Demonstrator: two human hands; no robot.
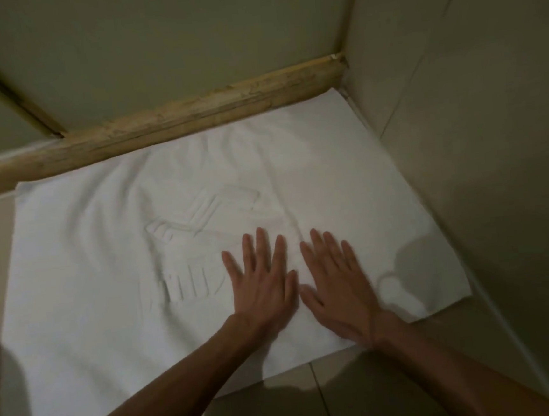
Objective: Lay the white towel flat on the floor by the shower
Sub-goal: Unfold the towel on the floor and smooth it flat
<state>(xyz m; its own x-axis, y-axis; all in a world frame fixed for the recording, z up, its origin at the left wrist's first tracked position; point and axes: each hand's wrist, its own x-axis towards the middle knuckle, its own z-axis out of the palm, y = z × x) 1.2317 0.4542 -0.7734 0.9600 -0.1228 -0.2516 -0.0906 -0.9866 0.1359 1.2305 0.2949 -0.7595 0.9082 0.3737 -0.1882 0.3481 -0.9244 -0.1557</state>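
Both hands (301,281) flat on white towel (104,256).

Both palms lay flat, side by side: left hand (264,286) and right hand (339,286) pressed the white towel (104,256), spread against the shower curb (173,123).

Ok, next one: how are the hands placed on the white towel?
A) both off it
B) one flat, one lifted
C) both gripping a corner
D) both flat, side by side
D: the left hand and right hand rest palms down, fingers straight, next to each other on the spread white towel.
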